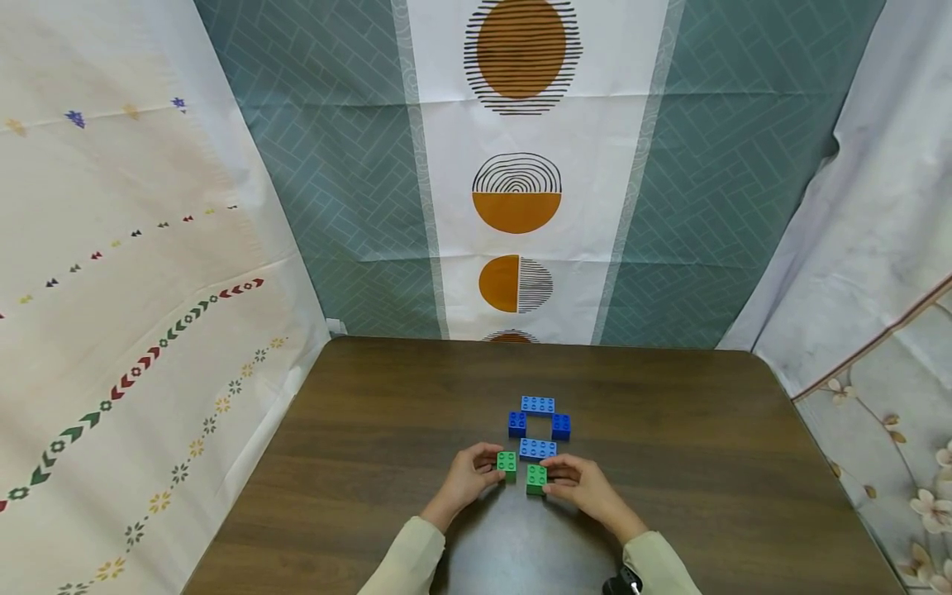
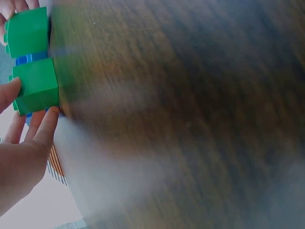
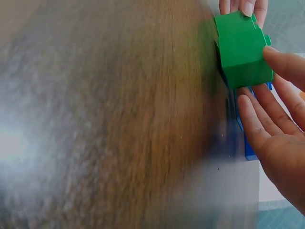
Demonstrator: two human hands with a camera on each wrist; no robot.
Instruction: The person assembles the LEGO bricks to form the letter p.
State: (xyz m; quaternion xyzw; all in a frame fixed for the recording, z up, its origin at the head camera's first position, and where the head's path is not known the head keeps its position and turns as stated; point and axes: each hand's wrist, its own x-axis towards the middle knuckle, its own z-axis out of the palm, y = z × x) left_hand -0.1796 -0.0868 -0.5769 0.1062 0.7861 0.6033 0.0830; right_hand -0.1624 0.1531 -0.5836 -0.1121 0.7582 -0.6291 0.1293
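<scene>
My left hand (image 1: 470, 475) pinches a small green toy building block (image 1: 506, 464) between thumb and fingers. A matching green block (image 1: 536, 479) is held by my right hand (image 1: 583, 489), thumb on the near side and fingers along its right. The two blocks stand apart with a narrow gap, the right one slightly closer to me. Just beyond them lies a long lighter-blue block (image 1: 538, 449), studs up. In the left wrist view, the left hand's green block (image 2: 35, 88) shows fingertips low on its side, near the tabletop.
Farther back, two small dark-blue blocks, one left (image 1: 516, 425) and one right (image 1: 561, 426), and another long lighter-blue block (image 1: 538, 405) form a ring with the near one. All rest on a brown wooden table (image 1: 372, 430). Patterned cloths (image 1: 357, 165) hang behind and at both sides.
</scene>
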